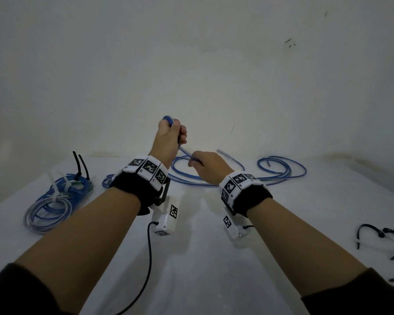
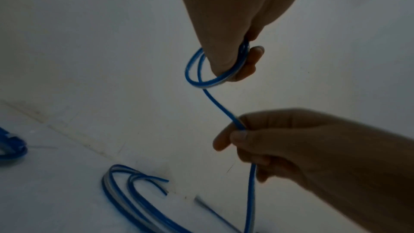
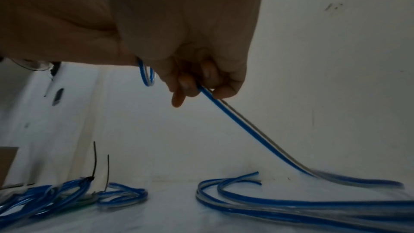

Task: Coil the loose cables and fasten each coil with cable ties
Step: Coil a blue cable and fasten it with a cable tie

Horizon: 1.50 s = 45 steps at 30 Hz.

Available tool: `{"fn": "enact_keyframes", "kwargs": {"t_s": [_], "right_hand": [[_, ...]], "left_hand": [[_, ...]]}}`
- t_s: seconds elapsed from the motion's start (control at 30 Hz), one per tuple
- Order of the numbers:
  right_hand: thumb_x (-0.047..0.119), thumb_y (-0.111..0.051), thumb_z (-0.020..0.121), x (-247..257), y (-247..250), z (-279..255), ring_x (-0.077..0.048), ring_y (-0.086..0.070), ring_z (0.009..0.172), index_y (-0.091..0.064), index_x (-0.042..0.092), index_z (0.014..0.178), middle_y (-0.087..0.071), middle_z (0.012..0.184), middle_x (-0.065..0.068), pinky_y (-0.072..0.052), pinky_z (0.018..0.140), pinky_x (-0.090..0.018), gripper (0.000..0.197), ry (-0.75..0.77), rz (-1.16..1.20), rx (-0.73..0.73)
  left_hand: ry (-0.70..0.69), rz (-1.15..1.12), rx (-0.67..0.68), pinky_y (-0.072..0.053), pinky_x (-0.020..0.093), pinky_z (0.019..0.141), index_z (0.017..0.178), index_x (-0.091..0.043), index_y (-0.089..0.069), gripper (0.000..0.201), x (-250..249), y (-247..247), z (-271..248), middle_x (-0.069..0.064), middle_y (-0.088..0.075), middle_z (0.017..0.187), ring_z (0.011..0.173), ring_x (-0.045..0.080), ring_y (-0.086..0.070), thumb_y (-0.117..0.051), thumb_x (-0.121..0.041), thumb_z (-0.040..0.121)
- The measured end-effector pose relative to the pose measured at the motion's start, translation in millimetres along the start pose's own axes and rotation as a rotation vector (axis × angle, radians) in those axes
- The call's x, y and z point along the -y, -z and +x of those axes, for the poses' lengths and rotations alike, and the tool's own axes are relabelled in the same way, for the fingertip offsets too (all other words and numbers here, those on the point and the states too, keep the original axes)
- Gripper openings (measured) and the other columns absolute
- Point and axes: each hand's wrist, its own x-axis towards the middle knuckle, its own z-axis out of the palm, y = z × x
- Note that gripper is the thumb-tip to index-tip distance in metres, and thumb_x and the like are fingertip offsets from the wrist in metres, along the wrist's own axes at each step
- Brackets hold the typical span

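Left hand [image 1: 172, 135] raised, fingers [image 2: 251, 59] curled closed, right hand [image 1: 206, 165] lower, fingers pinched, forearms extended forward

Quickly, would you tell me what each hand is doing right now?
Left hand: closed on small loops of the blue-and-clear twin cable.
Right hand: pinching that cable's trailing length.

Blue-and-clear cable [image 1: 282, 169]: small loops wound round the left hand [image 1: 168, 133], gripped in its fist, then a taut run down to the right hand [image 1: 205, 163], which pinches it just below and right of the left; past that pinch it drops to the white table and lies loose in wide curves to the right, cut end free. Finished coils [image 1: 52, 205], same cable, lie well left of both hands, cinched with white ties and black ties whose tails stick up. Spare black cable ties [image 1: 382, 235] lie loose far right of the right hand, near the table edge.
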Motion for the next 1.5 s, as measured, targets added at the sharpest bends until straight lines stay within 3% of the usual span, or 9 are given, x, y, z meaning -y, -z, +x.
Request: {"fn": "enact_keyframes", "kwargs": {"t_s": [0.13,0.27,0.33,0.53,0.63,0.87,1.03,1.23,1.5], "right_hand": [[0.009,-0.045,0.092,11.3,5.9,-0.9,-0.014,-0.044,0.065,-0.065,0.004,0.103,-0.061,0.085,-0.009,-0.032,0.061,-0.026,0.023,0.118,0.004,0.014],[0.008,-0.047,0.090,10.5,7.8,-2.9,-0.027,-0.059,0.075,-0.062,0.006,0.108,-0.069,0.094,-0.015,-0.047,0.071,-0.036,0.024,0.219,-0.068,-0.020],[0.014,-0.051,0.091,7.3,8.4,-3.3,-0.030,-0.060,0.081,-0.060,0.004,0.102,-0.067,0.092,-0.013,-0.047,0.071,-0.038,0.017,0.183,-0.154,-0.097],[0.013,-0.052,0.092,-16.5,10.5,-5.4,-0.034,-0.056,0.077,-0.054,0.005,0.098,-0.056,0.097,-0.014,-0.045,0.068,-0.039,0.011,0.053,-0.261,-0.323],[0.005,-0.057,0.089,-26.2,13.1,-5.3,-0.035,-0.058,0.077,-0.064,-0.002,0.096,-0.055,0.098,-0.020,-0.044,0.068,-0.035,0.012,0.073,-0.138,-0.401],[0.020,-0.051,0.091,-17.8,22.2,0.0,-0.032,-0.056,0.089,-0.067,0.006,0.102,-0.064,0.095,-0.013,-0.043,0.082,-0.044,0.023,0.202,-0.128,-0.244],[0.024,-0.047,0.096,-13.4,27.7,0.2,-0.023,-0.047,0.084,-0.054,0.008,0.099,-0.062,0.090,-0.006,-0.033,0.085,-0.040,0.017,0.124,-0.081,-0.195],[0.024,-0.039,0.098,-22.3,18.5,0.5,-0.029,-0.049,0.098,-0.058,0.011,0.104,-0.060,0.104,-0.008,-0.037,0.082,-0.039,0.023,0.033,-0.161,-0.179],[0.017,-0.042,0.098,-29.5,10.4,1.3,-0.033,-0.057,0.085,-0.052,0.001,0.103,-0.058,0.098,-0.017,-0.046,0.076,-0.040,0.019,-0.221,0.102,-0.352]], "left_hand": [[-0.104,0.270,0.017,-0.049,0.025,0.065,0.082,-0.017,-0.036,0.020,12.0,4.1,-6.7,0.001,-0.054,0.076,0.064,0.013,-0.051,-0.030,-0.011,0.100],[-0.098,0.593,0.146,-0.046,0.014,0.054,0.093,-0.005,-0.037,0.012,15.3,10.1,-13.5,0.000,-0.053,0.071,0.064,0.016,-0.053,-0.031,-0.012,0.100],[-0.068,0.719,0.183,-0.051,0.025,0.065,0.095,-0.005,-0.038,0.011,17.1,12.8,-12.2,0.007,-0.059,0.077,0.070,0.022,-0.058,-0.032,-0.014,0.100],[0.082,0.880,0.317,-0.038,0.031,0.063,0.070,-0.019,-0.029,0.033,14.8,19.3,-14.2,0.009,-0.046,0.085,0.074,0.021,-0.044,-0.034,0.000,0.097],[0.116,0.832,0.316,-0.045,0.035,0.061,0.078,-0.011,-0.044,0.024,16.5,23.8,-16.0,0.003,-0.051,0.074,0.064,0.023,-0.050,-0.032,-0.010,0.099],[0.161,0.653,0.299,-0.036,0.017,0.042,0.073,-0.011,-0.051,0.033,14.1,12.6,-19.5,0.003,-0.052,0.060,0.045,0.013,-0.043,-0.032,-0.018,0.100],[0.280,0.364,0.293,-0.021,0.016,0.036,0.064,-0.008,-0.056,0.051,6.8,12.3,-17.3,-0.010,-0.033,0.035,0.032,0.005,-0.025,-0.031,-0.034,0.100],[0.323,0.165,0.263,-0.015,0.013,0.035,0.063,-0.013,-0.043,0.041,0.8,20.4,-14.2,-0.011,-0.027,0.036,0.031,0.003,-0.019,-0.033,-0.029,0.100],[0.363,0.007,0.232,-0.013,0.014,0.036,0.063,-0.015,-0.038,0.041,-6.3,28.2,-16.1,-0.011,-0.025,0.038,0.032,0.003,-0.018,-0.030,-0.029,0.101]]}}
